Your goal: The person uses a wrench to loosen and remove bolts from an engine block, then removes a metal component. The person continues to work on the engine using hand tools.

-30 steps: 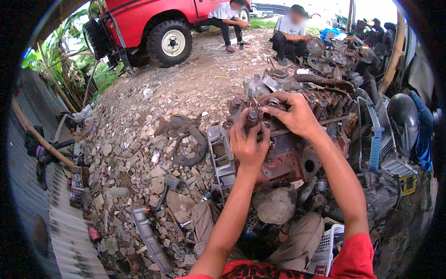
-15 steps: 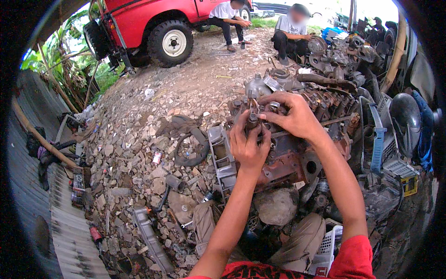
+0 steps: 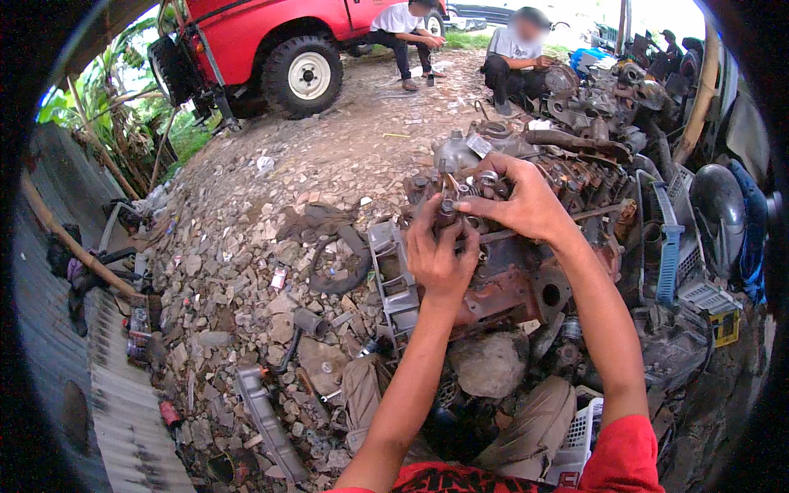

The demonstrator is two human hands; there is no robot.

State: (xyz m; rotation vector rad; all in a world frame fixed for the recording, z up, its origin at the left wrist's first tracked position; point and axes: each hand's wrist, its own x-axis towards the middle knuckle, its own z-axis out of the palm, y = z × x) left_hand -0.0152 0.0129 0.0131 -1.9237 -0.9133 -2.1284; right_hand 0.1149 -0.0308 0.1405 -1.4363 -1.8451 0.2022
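Observation:
A rusty brown engine block (image 3: 501, 289) lies before my knees, a row of valve gear along its top. At its near left end, my left hand (image 3: 441, 253) is closed around a short dark cylindrical metal part (image 3: 448, 209), held upright. My right hand (image 3: 530, 201) is curled just to the right, its thumb reaching to that part. Small shiny metal pieces (image 3: 488, 178) show between its thumb and bent forefinger; whether they are gripped or sit on the engine is unclear. My fingers hide much of this end.
A large stone (image 3: 489, 364) sits against the engine's near side. Left of it are a black rubber ring (image 3: 341, 263) and a long metal cover (image 3: 267, 419) on rubble. Crates (image 3: 666, 238) stand right. Two people crouch beyond, near a red vehicle (image 3: 255, 33).
My right forefinger has lifted and drawn back to the right, away from the top of the cylindrical part. The left hand stays practically where it was.

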